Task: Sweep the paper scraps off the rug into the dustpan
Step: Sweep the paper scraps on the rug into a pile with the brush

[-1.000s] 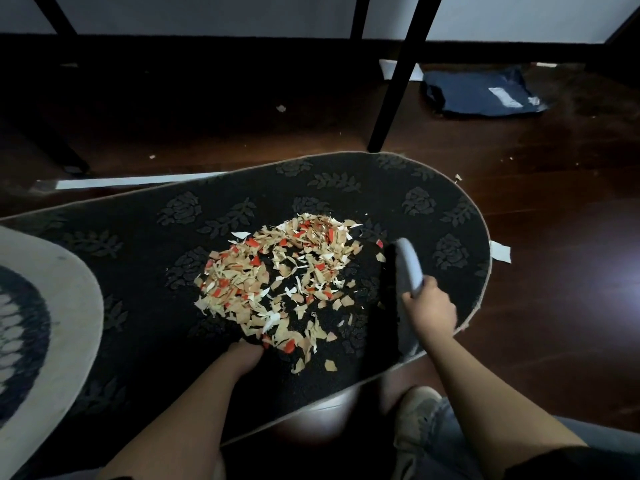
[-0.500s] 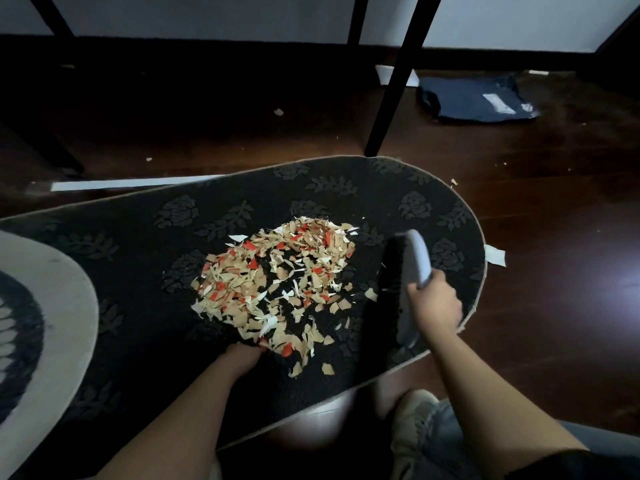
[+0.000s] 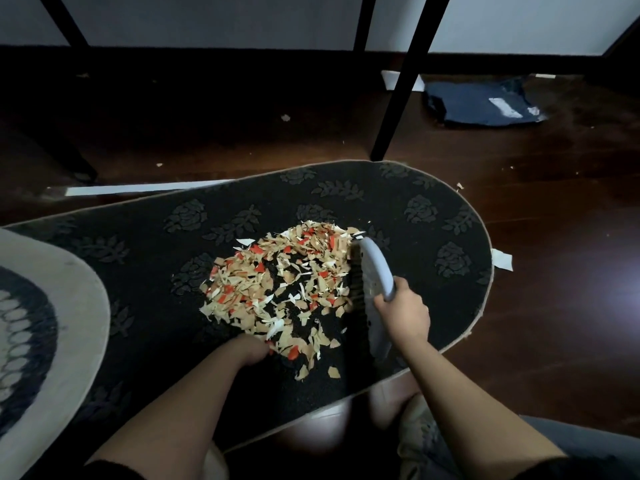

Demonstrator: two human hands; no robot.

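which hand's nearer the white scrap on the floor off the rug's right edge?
Right. The right hand grips the brush beside it; the left hand is further, across the pile from the white scrap.

Home room: floral rug [image 3: 433,209], wooden floor [image 3: 554,209], table legs [image 3: 401,81].

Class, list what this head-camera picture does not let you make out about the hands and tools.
- Dustpan: head view, not made out in the dark.
- Left hand: grip unreadable against the dark rug beside the paper scraps.
- Brush in the right hand: bristles lost in shadow.
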